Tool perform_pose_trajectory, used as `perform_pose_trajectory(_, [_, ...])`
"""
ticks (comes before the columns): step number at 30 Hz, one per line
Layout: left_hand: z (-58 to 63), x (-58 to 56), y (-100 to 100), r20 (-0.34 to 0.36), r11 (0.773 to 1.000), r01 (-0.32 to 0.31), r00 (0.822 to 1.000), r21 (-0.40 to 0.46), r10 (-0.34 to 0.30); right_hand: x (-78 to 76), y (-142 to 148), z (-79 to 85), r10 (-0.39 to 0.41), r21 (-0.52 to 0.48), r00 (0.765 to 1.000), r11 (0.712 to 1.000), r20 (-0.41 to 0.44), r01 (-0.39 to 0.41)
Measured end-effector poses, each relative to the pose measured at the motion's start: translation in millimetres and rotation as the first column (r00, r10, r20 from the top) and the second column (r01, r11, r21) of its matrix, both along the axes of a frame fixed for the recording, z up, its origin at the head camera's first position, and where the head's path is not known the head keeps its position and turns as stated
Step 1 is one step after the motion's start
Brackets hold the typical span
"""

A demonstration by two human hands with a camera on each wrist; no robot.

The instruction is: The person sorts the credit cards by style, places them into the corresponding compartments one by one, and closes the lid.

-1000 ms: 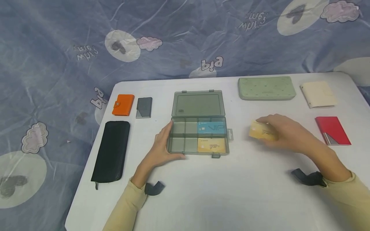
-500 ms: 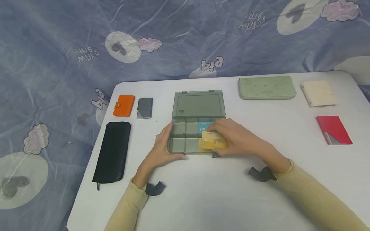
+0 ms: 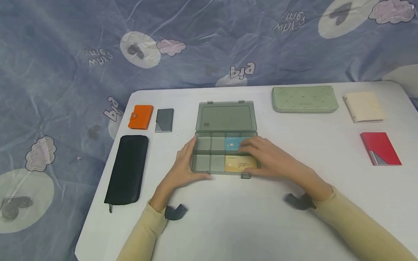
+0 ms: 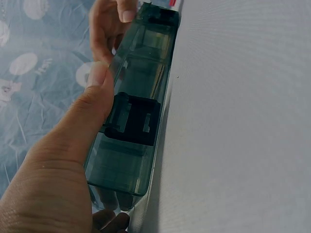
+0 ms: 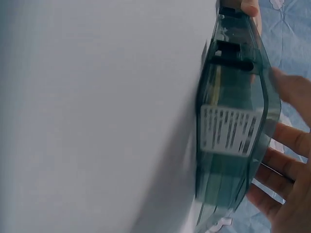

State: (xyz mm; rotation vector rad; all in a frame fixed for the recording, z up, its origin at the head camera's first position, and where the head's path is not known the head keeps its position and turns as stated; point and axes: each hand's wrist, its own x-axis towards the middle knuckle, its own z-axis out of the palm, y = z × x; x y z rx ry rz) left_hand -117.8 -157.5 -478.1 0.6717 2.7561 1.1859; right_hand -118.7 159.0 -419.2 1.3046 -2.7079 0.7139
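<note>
A translucent green divided box [image 3: 209,152] lies with its lid [image 3: 226,116] laid back. My left hand [image 3: 184,165] grips its left end, the thumb [image 4: 90,104] along the front wall and the fingers at the far side. Over the right end is my right hand [image 3: 269,156], its fingers spread and relaxed, covering part of a blue card [image 3: 232,144]. Below that card, a yellow card [image 3: 236,164] lies in the front right compartment, near my right thumb. In the right wrist view, the right fingers [image 5: 286,167] reach over the box; no card shows clearly between them.
An orange card holder [image 3: 140,117], a grey card case [image 3: 164,120] and a long black wallet [image 3: 127,170] lie left of the box. To the right are a green case [image 3: 305,99], a cream notebook-like holder [image 3: 364,107] and a red card case [image 3: 380,148].
My right hand has carried a yellow card leftward from the table's right side and let it go in the box's front right compartment. My left hand has stayed on the box.
</note>
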Motion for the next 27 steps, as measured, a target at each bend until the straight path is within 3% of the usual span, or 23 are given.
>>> perform_pose_trajectory(6, [1.9,0.3,1,-0.001,1.000,0.007,1.000,-0.001,-0.007,4.9,24,-3.8,-0.105,-0.014,0.994,0.994,0.002,0.105])
perform_pose_trajectory(16, [-0.3,-0.6,4,0.006,1.000,-0.010,1.000,0.004,0.010,-4.2,49,-5.5,-0.230,-0.045,0.967,0.971,0.107,0.236])
perform_pose_trajectory(18, [-0.5,-1.2,6,0.000,1.000,-0.008,1.000,0.002,0.008,-4.1,47,-3.5,-0.208,-0.061,0.974,0.975,0.095,0.214])
perform_pose_trajectory(22, [0.2,-1.1,5,-0.008,1.000,-0.010,1.000,-0.008,0.010,1.3,31,-0.1,-0.062,-0.080,0.997,0.995,0.046,0.065])
perform_pose_trajectory(27, [1.0,-0.4,3,-0.009,1.000,-0.010,1.000,-0.021,0.010,11.1,11,-2.9,0.073,-0.013,0.995,0.997,0.067,-0.072])
